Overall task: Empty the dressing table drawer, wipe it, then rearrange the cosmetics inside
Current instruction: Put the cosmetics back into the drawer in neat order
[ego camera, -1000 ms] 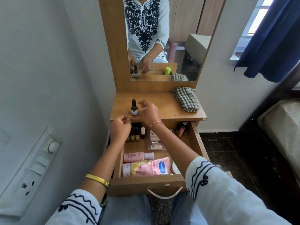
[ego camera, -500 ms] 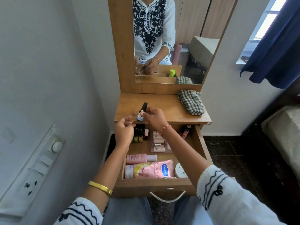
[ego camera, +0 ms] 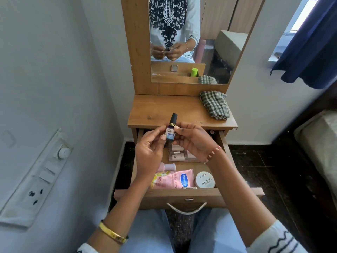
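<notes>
White wall panel: a switchboard (ego camera: pixel 34 181) with a round knob and sockets is fixed on the wall at far left
Left hand: the left hand (ego camera: pixel 148 149) pinches the lower part of a small bottle (ego camera: pixel 171 129) between thumb and fingertips; a gold bangle (ego camera: pixel 113 233) circles that forearm
Bottle: dark cap up, blue label facing the camera, held upright above the back of the open drawer (ego camera: pixel 182 195), just in front of the tabletop's edge
Right hand: the right hand (ego camera: pixel 195 141) pinches the same bottle from the other side, a beaded bracelet (ego camera: pixel 212 155) at the wrist
Drawer contents: a pink tube (ego camera: pixel 173 179) lies along the front wall, a round white nail polish remover tub (ego camera: pixel 205 179) just beside it, a clear case of small items (ego camera: pixel 180 154) further back
Tabletop: a checked cloth (ego camera: pixel 215 105) lies crumpled at the right rear of the dressing table (ego camera: pixel 156 110)
Mirror: the mirror (ego camera: pixel 200 42) reflects both hands
</notes>
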The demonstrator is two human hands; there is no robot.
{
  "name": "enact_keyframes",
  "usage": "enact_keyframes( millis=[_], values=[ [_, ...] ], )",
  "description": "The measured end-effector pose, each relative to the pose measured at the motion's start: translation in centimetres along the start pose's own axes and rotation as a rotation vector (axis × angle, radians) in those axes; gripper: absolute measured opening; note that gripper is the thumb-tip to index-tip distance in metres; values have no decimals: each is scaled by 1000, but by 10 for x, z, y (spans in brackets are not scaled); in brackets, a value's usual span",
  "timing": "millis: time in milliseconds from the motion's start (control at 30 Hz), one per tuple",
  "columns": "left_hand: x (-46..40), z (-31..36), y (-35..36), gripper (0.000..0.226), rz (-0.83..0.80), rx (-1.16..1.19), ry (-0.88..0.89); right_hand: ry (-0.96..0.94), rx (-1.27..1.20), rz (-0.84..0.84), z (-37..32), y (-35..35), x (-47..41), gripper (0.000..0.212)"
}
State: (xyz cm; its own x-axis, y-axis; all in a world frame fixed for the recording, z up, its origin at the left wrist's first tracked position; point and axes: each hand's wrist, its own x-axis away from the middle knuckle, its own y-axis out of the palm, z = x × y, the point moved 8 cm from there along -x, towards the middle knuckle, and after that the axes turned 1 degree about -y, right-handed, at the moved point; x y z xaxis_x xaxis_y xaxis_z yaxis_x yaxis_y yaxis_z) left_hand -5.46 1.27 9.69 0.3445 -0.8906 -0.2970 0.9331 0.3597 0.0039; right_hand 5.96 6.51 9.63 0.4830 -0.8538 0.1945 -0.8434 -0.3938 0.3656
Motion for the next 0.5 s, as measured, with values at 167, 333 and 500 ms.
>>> enact_keyframes(
  millis=[167,333,500],
  values=[
    [7,-4,14,33,-41,28,1,-6,119,51,-5,-13,9,13],
    [11,-23,46,33,-150,20,-66,49,236,147,-9,-43,18,8],
    [10,-55,77,27,-238,-164,-178,68,507,424,-10,-104,19,27]
  ],
)
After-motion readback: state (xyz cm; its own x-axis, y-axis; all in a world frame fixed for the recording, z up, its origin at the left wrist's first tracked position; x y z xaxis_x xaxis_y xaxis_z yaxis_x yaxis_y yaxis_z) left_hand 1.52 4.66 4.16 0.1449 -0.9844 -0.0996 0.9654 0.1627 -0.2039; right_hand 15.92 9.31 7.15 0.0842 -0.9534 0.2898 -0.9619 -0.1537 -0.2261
